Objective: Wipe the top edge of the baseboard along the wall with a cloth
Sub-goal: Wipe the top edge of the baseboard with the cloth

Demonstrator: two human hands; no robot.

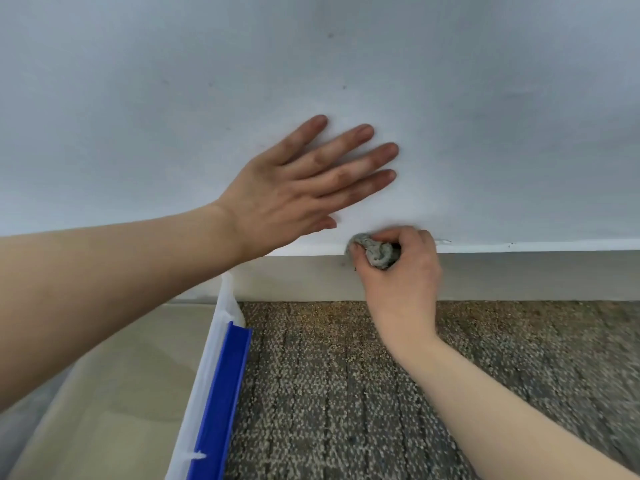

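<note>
Left grip point(287, 192) lies flat, fingers straight, on the wall point(450, 98); below, the baseboard point(519, 275) meets the carpet point(346, 375). Right grip point(405, 271) pinches the balled cloth point(377, 252) against the baseboard's top edge. Wiping seems mid-run: specks farther right suggest that stretch remains; the left part I cannot judge.

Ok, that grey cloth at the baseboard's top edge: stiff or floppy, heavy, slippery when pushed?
Probably soft and floppy: the cloth is scrunched into a wad in the right hand. Likely light, since the fingers alone seem to pinch it. Its nubbly weave should drag along the baseboard rather than slip.
</note>
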